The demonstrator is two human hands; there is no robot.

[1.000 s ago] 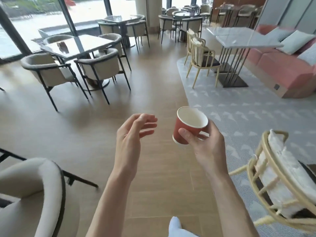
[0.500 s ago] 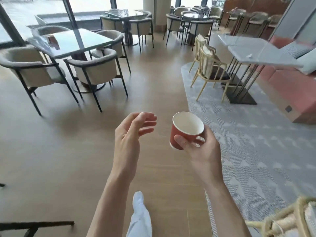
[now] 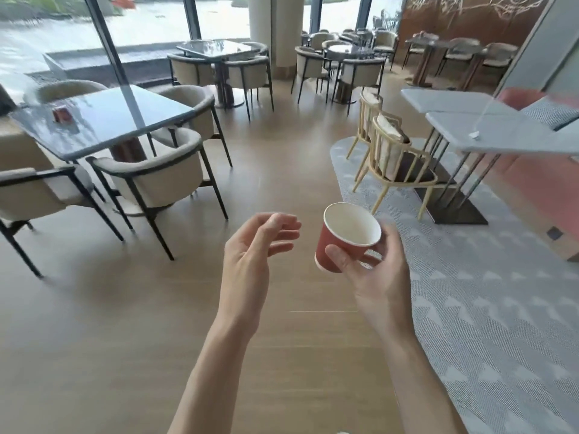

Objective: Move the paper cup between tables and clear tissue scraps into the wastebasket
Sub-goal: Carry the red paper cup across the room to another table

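My right hand (image 3: 376, 270) grips a red paper cup (image 3: 341, 242) with a white, empty inside, held tilted a little to the left above the wooden floor. My left hand (image 3: 253, 255) hangs in the air just left of the cup, fingers loosely curled and holding nothing. A small white scrap (image 3: 475, 135) lies on the light grey table (image 3: 501, 136) at the right. No wastebasket is in view.
A dark glass table (image 3: 103, 120) with a small red object (image 3: 62, 114) and beige armchairs (image 3: 156, 180) stands at the left. Wooden chairs (image 3: 398, 161) sit on a grey rug (image 3: 485, 292) by the grey table. More tables and chairs fill the back.
The view has moved forward along the floor. The near chairs at the bottom corners have dropped out of sight. Both hands keep the same pose, the cup still in my right hand.
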